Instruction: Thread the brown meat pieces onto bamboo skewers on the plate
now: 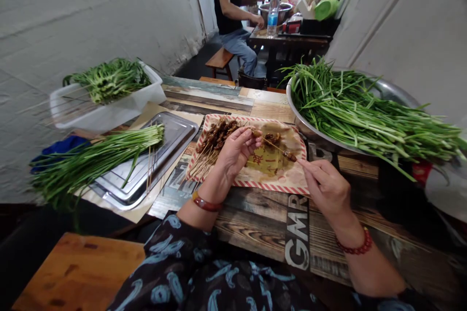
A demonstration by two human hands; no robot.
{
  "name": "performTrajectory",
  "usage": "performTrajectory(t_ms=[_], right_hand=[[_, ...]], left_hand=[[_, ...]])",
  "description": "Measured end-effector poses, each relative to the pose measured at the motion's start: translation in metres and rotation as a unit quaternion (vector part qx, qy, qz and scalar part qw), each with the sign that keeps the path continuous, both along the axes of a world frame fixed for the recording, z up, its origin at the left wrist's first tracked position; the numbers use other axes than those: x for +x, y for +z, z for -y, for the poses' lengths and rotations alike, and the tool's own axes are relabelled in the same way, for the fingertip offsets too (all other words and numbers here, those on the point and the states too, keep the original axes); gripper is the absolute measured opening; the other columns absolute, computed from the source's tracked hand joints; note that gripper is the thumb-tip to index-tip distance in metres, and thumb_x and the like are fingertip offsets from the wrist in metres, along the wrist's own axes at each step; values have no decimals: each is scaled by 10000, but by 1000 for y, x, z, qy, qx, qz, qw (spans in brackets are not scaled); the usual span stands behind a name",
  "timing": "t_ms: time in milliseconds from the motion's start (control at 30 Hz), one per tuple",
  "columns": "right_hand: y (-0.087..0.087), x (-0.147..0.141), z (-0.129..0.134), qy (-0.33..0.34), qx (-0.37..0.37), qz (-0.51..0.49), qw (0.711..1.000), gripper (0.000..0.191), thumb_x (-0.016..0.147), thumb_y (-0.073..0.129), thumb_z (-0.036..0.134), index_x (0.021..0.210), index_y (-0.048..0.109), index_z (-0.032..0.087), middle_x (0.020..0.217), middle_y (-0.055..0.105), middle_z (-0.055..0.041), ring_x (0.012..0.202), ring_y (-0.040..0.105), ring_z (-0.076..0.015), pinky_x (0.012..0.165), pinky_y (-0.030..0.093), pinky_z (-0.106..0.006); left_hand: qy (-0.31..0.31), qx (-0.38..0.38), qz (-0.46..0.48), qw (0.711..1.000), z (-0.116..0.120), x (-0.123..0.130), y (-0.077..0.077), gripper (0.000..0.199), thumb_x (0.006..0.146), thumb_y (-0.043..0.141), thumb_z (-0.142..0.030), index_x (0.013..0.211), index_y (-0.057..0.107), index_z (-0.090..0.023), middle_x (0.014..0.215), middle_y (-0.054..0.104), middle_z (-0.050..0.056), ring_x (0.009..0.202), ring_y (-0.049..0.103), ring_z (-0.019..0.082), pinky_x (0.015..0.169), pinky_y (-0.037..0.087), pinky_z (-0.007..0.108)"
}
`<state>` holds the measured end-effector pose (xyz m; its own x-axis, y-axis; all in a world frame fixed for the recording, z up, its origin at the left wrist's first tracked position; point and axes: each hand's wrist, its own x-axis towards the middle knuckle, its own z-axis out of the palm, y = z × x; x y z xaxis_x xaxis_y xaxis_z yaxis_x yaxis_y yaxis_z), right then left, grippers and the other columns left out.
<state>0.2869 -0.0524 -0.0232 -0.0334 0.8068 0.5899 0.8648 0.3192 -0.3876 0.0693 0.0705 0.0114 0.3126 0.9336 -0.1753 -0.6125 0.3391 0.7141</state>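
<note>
My left hand (pixel 239 148) is closed in a pinch over the paper-lined tray (pixel 255 182), with a small brown piece of marinated meat (pixel 256 133) at its fingertips. To its right, my right hand (pixel 328 184) pinches the near end of a thin wooden skewer (pixel 273 146). A brown piece (pixel 289 156) is threaded on that skewer close to my right fingers. The skewer slants up toward my left fingertips; whether it touches them I cannot tell. A few loose meat pieces (pixel 272 139) lie on the oily tray behind it. Many loaded skewers (pixel 219 133) are piled at the tray's left side.
Green stalks (pixel 134 143) lie on a metal lid (pixel 175 131) at left, with bare sticks. Behind stands a white tub (pixel 120 112) of greens. A steel bowl (pixel 396 90) heaped with long greens (pixel 357 112) stands right. A person (pixel 233 9) sits at a farther table.
</note>
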Motion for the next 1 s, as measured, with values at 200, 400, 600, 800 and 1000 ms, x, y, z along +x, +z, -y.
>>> performTrajectory(t_ms=[200, 400, 600, 800, 1000], right_hand=[[-2, 0, -1, -5, 11, 1, 1000, 356, 906, 559, 146, 1222, 667, 267, 890, 679, -31, 740, 629, -121, 694, 517, -228], [0, -1, 0, -10, 5, 6, 1000, 341, 911, 553, 154, 1211, 675, 261, 895, 684, -37, 733, 630, -121, 683, 518, -227], [5, -3, 1, -20, -7, 11, 1000, 341, 918, 536, 150, 1207, 680, 261, 900, 685, -43, 737, 635, -120, 688, 522, -225], [7, -4, 2, -34, -15, 27, 999, 316, 928, 529, 159, 1189, 687, 242, 870, 675, -41, 715, 623, -117, 659, 501, -219], [3, -4, 0, -10, -2, -13, 1000, 331, 928, 526, 158, 1211, 670, 252, 875, 666, -43, 726, 622, -122, 678, 517, -231]], left_hand=[[0, 1, 4, 1000, 0, 0, 0, 267, 691, 797, -206, 851, 592, -146, 807, 724, 39, 699, 680, 129, 713, 537, 254], [0, 15, -2, 1000, 1, 1, -2, 294, 673, 815, -227, 858, 601, -149, 810, 729, 44, 700, 683, 137, 715, 544, 268], [9, 44, -18, 999, 1, 2, -4, 311, 657, 826, -246, 858, 610, -152, 818, 732, 37, 690, 685, 127, 720, 541, 264], [16, 69, -35, 997, 2, 3, -5, 340, 628, 846, -266, 868, 639, -143, 809, 733, 41, 699, 679, 122, 733, 536, 261], [8, 73, -33, 997, 4, 5, -5, 333, 629, 846, -264, 872, 649, -151, 818, 743, 47, 687, 681, 127, 726, 538, 267]])
